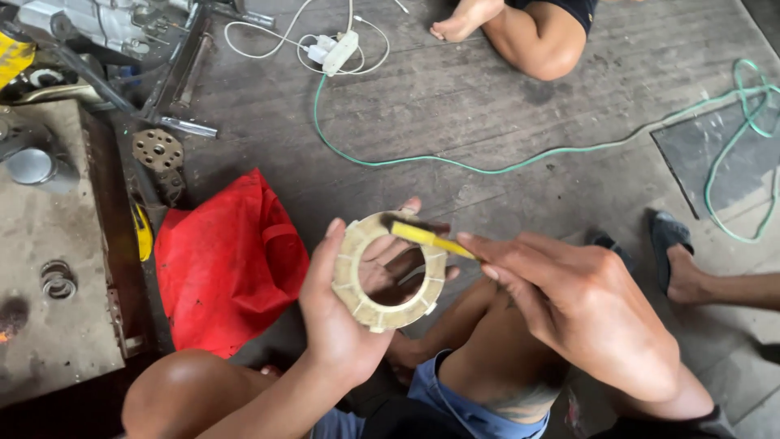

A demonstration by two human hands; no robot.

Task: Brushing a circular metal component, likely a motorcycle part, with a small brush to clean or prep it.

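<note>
Over the lap, left hand (341,313) is gripping a tan friction ring (388,271) upright by its rim; right hand (581,305) is pinching a yellow-handled brush (426,239), bristles touching the ring's top edge, red bag (227,260) just beside.

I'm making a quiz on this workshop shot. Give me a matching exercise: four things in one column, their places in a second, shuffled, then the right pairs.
Things:
1. ring
2. brush
3. red bag
4. green cord

Places:
A. on the floor, left of the left hand
B. in the right hand, tip on the ring
C. trailing across the floor at the top
D. held in the left hand

Pairs: 1-D, 2-B, 3-A, 4-C
</note>
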